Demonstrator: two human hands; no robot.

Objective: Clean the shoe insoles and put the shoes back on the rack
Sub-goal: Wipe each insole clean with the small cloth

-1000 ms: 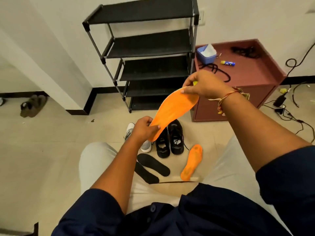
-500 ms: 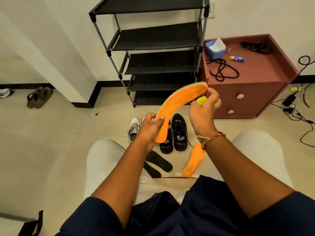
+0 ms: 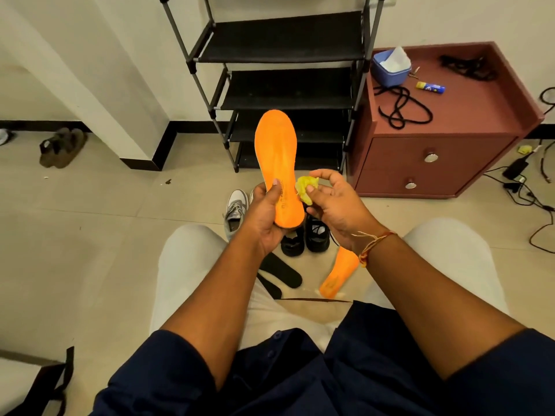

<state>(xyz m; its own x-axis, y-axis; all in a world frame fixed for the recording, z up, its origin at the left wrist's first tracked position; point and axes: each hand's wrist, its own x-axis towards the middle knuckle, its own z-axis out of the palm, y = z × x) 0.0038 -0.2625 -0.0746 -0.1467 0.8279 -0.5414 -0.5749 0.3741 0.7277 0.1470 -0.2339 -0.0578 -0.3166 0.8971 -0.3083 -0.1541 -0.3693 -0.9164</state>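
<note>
Near floor: a second orange foam insole (image 3: 338,276) and two flat black insoles (image 3: 282,273) lie between the knees.
Left hand (image 3: 265,217): grips the heel of an upright orange foam insole (image 3: 277,154).
Right hand (image 3: 336,208): pinches a crumpled yellow cloth (image 3: 306,187) at that insole's right edge.
Far: a pair of black shoes (image 3: 315,235), then the black metal shoe rack (image 3: 285,91).

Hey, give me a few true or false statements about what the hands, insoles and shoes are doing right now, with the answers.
1. The left hand grips an orange insole by its heel end. True.
2. The right hand holds a blue brush. False: it pinches a wad of yellow cloth.
3. A second orange insole lies on the floor. True.
4. The black shoes sit on the rack. False: they stand on the floor before it.
</note>
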